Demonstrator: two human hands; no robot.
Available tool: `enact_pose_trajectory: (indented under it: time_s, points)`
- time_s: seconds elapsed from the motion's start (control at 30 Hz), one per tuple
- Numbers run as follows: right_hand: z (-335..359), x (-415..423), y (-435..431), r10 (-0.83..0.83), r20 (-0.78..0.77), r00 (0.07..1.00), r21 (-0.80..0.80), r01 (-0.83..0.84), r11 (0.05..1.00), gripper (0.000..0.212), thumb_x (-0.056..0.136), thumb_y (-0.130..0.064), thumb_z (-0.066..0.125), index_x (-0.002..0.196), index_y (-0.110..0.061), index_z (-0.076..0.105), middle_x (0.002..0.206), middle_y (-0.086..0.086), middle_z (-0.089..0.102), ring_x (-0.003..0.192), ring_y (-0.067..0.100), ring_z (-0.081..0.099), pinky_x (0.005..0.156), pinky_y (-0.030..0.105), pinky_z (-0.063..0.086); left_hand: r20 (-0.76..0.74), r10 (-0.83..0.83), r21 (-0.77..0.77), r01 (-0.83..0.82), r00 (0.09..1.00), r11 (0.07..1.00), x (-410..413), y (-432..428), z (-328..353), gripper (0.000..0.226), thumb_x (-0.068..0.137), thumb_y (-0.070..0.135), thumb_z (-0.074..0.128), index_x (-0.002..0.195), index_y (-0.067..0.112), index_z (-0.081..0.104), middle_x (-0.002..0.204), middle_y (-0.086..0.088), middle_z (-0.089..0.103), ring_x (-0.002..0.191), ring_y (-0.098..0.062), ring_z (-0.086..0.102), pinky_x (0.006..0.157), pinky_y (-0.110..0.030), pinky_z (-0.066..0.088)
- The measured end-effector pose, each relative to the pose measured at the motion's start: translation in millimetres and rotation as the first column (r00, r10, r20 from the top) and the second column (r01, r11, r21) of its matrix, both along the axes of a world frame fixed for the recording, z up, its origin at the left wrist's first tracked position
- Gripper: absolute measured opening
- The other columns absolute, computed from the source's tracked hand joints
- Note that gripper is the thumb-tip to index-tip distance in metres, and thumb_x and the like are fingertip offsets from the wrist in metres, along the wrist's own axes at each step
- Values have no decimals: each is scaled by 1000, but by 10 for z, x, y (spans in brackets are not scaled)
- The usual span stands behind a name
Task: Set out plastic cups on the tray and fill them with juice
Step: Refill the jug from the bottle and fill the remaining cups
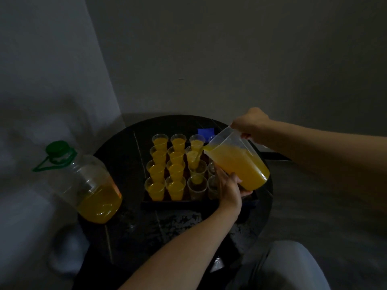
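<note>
jug (228,141) clear, tilted, orange juice (240,166) inside | right hand (251,124) grips | left hand (228,189) holds

The room is dim, with a plain grey wall (230,49) at the back, a pale cloth (41,80) hanging down the left side in soft folds, a round dark glossy desk (167,227) below, and grey floor (314,195) to its right.
</note>
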State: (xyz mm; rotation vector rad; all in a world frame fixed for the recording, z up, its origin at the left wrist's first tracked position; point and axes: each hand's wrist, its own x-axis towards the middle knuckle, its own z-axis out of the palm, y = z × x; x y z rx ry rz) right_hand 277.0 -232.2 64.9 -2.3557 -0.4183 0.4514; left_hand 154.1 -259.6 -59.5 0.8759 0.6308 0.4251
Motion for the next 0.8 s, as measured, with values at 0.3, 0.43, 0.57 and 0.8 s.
enact_pose_trajectory:
  time_s: [0.3,0.43,0.57,0.8]
  points:
    - [16,14,-8,22,23,1000,-36,-21,999,18,99,-24,59,93,-7,58,92,12,61,73,18,59,65,27,51,-13,20,-34,-20,1000,999,33,-33,20,85,95,-3,40,158,43,6,149,-10,32,124,-36,42,98,-63,50]
    - [9,17,-8,27,34,999,-55,-25,998,17,99,-22,59,98,-5,60,96,14,63,74,18,59,66,27,50,-20,20,-63,-22,1000,998,42,-55,18,82,96,-1,40,157,43,8,137,-6,37,119,-34,44,99,-62,49]
    - [-9,21,13,29,26,999,-72,-27,997,20,98,-22,61,105,-4,62,105,16,66,77,19,60,69,28,52,-16,33,-86,-35,999,996,57,-67,-29,82,97,2,40,156,48,5,146,-11,35,125,-38,44,93,-59,52]
    - [-20,24,17,29,39,999,-94,-26,995,15,98,-20,60,95,-5,61,89,11,61,70,17,57,60,26,48,-27,18,-62,-19,999,998,66,-47,-21,82,96,-1,39,157,44,7,140,-6,35,125,-39,43,97,-62,50]
